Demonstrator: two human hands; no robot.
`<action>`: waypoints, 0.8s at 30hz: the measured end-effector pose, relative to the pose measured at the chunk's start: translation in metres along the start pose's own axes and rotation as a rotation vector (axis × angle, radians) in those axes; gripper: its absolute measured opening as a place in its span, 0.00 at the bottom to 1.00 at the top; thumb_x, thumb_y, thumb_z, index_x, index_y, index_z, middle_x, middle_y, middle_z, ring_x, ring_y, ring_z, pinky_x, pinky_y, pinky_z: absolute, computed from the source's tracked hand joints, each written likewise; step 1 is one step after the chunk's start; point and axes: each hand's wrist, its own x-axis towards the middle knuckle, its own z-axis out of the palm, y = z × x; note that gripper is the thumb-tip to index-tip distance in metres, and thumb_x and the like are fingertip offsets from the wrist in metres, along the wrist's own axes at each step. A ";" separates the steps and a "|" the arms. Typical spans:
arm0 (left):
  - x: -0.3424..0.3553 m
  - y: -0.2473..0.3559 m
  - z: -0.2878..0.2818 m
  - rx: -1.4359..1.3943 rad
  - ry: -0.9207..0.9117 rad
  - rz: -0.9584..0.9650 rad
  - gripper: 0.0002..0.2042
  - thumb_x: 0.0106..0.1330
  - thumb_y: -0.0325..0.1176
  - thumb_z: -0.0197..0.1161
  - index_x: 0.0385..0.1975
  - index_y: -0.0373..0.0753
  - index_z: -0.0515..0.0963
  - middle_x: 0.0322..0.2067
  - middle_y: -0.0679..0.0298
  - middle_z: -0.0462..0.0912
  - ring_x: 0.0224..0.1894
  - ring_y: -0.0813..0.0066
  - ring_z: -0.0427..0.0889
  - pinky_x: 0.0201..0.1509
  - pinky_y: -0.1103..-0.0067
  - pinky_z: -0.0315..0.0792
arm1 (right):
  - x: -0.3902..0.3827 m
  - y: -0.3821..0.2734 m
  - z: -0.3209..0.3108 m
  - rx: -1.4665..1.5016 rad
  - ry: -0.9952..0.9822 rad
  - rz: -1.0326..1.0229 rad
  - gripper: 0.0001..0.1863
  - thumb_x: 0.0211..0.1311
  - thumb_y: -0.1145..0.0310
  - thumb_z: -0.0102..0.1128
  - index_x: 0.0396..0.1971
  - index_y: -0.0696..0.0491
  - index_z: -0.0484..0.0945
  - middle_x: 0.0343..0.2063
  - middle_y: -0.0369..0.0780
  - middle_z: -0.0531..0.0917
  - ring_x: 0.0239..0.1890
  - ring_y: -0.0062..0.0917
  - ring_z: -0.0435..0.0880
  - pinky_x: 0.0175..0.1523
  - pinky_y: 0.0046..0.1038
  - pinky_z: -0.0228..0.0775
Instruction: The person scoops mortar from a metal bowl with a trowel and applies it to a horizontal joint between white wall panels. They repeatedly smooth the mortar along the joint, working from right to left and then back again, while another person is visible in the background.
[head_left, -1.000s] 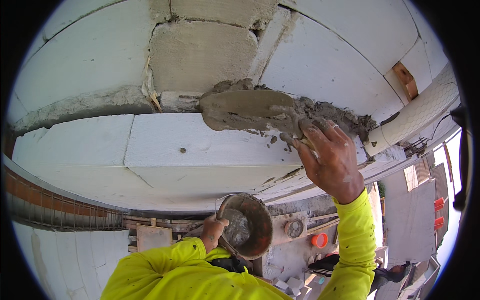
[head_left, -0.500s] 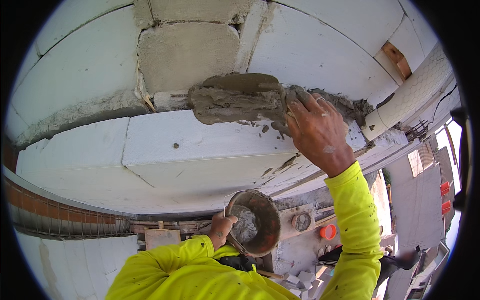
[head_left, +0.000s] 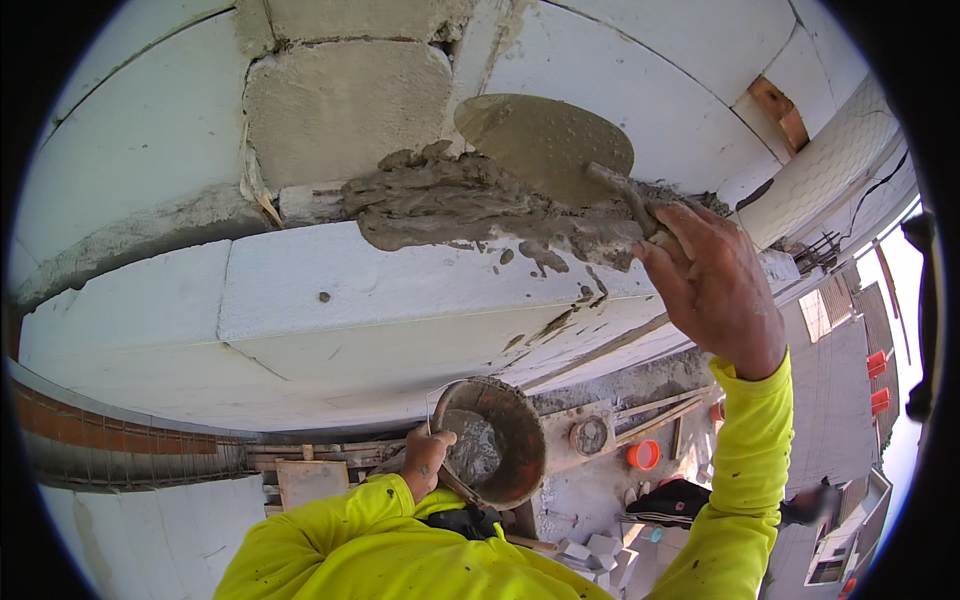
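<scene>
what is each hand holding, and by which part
The right hand holds a grey oval-bladed trowel by its handle; the left hand grips a dark round bucket by its rim.

No legible text, labels, brands, numbers or signs.

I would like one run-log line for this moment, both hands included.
Left hand: holds bucket at rim | Right hand: holds trowel by handle | Mortar: rough layer on white blocks | Bucket: grey mix inside

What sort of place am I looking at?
Most likely a building site: wet mortar lies along white blocks, the right hand grips a trowel, and the left hand holds a bucket.
</scene>
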 end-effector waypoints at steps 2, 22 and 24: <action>0.002 0.001 -0.002 -0.042 -0.014 0.005 0.15 0.55 0.24 0.64 0.44 0.33 0.81 0.27 0.72 0.75 0.26 0.82 0.69 0.33 0.78 0.64 | -0.026 0.021 -0.032 -0.197 -0.174 0.141 0.13 0.60 0.68 0.64 0.40 0.62 0.79 0.25 0.49 0.80 0.29 0.44 0.79 0.39 0.41 0.70; 0.010 -0.017 0.019 0.084 -0.150 -0.144 0.14 0.54 0.25 0.63 0.42 0.29 0.80 0.33 0.66 0.80 0.32 0.76 0.77 0.38 0.76 0.71 | -0.021 0.022 -0.025 -0.600 -0.557 0.294 0.12 0.61 0.67 0.66 0.35 0.61 0.78 0.32 0.47 0.80 0.37 0.40 0.79 0.48 0.37 0.74; 0.012 -0.018 0.017 0.117 -0.153 -0.178 0.19 0.55 0.24 0.61 0.48 0.30 0.80 0.38 0.65 0.83 0.37 0.75 0.79 0.45 0.76 0.72 | -0.017 0.002 -0.024 -0.596 -0.536 0.086 0.12 0.60 0.67 0.66 0.34 0.61 0.78 0.30 0.46 0.78 0.37 0.39 0.79 0.48 0.37 0.73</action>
